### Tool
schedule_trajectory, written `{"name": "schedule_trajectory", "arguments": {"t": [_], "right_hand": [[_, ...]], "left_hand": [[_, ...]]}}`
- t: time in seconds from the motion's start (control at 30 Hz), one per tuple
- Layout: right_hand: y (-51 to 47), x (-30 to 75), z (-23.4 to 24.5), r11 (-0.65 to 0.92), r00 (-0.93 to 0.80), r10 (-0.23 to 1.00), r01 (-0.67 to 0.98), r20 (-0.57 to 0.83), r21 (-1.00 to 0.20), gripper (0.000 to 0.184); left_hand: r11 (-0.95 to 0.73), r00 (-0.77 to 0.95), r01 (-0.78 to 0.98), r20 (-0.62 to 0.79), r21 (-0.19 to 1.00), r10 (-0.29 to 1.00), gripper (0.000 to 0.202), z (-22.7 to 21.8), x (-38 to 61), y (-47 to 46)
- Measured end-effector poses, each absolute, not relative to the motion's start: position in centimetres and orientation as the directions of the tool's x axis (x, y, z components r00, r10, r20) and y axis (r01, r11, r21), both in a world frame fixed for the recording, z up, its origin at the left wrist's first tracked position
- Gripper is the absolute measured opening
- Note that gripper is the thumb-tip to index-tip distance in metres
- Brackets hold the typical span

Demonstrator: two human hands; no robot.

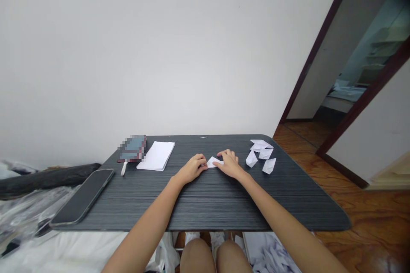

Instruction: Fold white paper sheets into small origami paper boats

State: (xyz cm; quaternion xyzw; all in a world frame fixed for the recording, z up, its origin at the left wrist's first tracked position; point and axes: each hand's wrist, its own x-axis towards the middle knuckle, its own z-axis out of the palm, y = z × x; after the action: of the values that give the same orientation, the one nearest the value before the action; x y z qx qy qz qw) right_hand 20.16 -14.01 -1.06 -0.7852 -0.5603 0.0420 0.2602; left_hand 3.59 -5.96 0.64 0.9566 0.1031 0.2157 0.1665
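A small folded piece of white paper (211, 162) lies on the dark table between my hands, its top coming to a point. My left hand (194, 167) pinches its left end, fingers curled. On the right side, the thumb of my right hand (229, 163) presses on the paper while the other fingers bend over its far edge. Parts of the paper are hidden under my fingers. To the right sit several folded white paper pieces (265, 153), loosely grouped near the table's right edge.
Left of my hands is a stack of white paper sheets (156, 156). Beside it are a blurred-out dark item (132, 148) and a small white object (124, 169). A phone (82, 198) rests at the table's left edge. A wall (192, 51) rises behind the table (211, 209).
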Motion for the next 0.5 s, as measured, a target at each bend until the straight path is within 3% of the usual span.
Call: {"name": "schedule_trajectory", "arguments": {"t": [0.1, 0.23, 0.4, 0.5], "right_hand": [[-13.3, 20.1, -1.3, -0.256, 0.381, 0.909, 0.83, 0.168, -0.496, 0.03], [-13.6, 19.9, -1.4, -0.271, 0.409, 0.901, 0.789, 0.144, -0.551, 0.029], [-14.2, 19.8, -0.8, 0.015, 0.328, 0.881, 0.7, 0.341, -0.714, 0.014], [-14.5, 19.9, -0.1, 0.189, 0.308, 0.827, 0.636, 0.471, -0.748, 0.013]], "left_hand": [[-0.917, 0.869, 0.127, 0.403, 0.379, 0.287, 0.012, 0.4, 3.6, -5.7], [-0.854, 0.795, 0.175, 0.44, 0.491, 0.416, 0.009, -0.2, 3.9, -5.0], [-0.592, 0.663, 0.151, 0.363, 0.792, 0.655, 0.025, -0.6, 4.2, -4.3], [-0.309, 0.71, 0.01, 0.211, 0.951, 0.672, 0.029, -0.3, 4.5, -4.5]]}}
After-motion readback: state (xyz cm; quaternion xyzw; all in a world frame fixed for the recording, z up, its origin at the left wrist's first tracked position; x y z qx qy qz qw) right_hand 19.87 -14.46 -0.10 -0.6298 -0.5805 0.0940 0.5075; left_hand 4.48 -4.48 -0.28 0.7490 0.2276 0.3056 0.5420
